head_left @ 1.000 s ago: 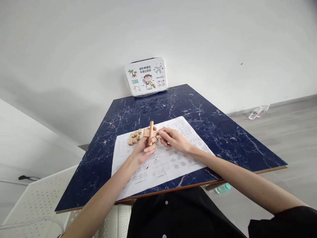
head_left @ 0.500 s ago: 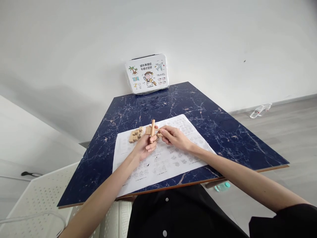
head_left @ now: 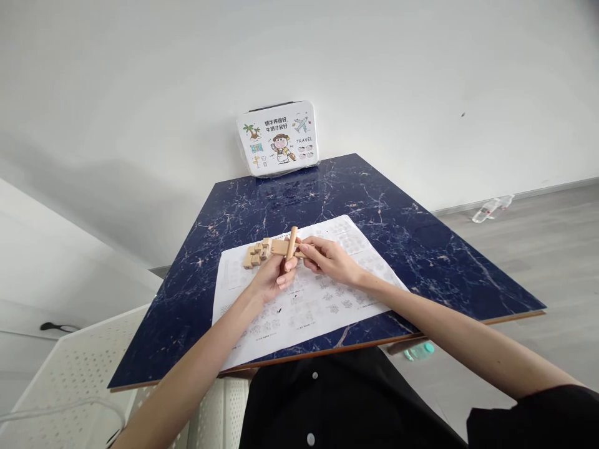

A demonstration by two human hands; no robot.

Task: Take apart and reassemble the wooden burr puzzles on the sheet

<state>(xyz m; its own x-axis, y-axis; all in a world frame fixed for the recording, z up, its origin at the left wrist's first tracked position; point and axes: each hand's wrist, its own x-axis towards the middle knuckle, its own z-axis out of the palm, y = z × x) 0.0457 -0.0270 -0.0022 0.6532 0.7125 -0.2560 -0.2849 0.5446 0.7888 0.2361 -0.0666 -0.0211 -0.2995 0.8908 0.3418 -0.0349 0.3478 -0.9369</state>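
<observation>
My left hand (head_left: 274,275) is closed around a light wooden stick (head_left: 292,242) that stands tilted above the fingers. A flat wooden piece (head_left: 279,247) crosses behind the stick, toward my right hand. My right hand (head_left: 328,257) pinches the end of a wooden piece at the stick's right side; the fingers hide most of it. Just left of my left hand, several notched wooden blocks (head_left: 255,254) lie grouped on a printed paper sheet (head_left: 306,312). Small line drawings cover the sheet, and one more small wooden piece shows under my right hand.
The sheet lies on a dark blue marbled table (head_left: 374,209). At its far edge a white cartoon-printed case (head_left: 279,140) leans against the wall. A white perforated cabinet (head_left: 79,362) stands at the left. Plastic bottles (head_left: 486,211) and a green-tinted bottle (head_left: 420,352) lie on the floor at the right.
The stick in my left hand has tilted and shifted slightly right, closer to my right fingers. More of the flat piece behind it shows. My right hand has barely moved.
</observation>
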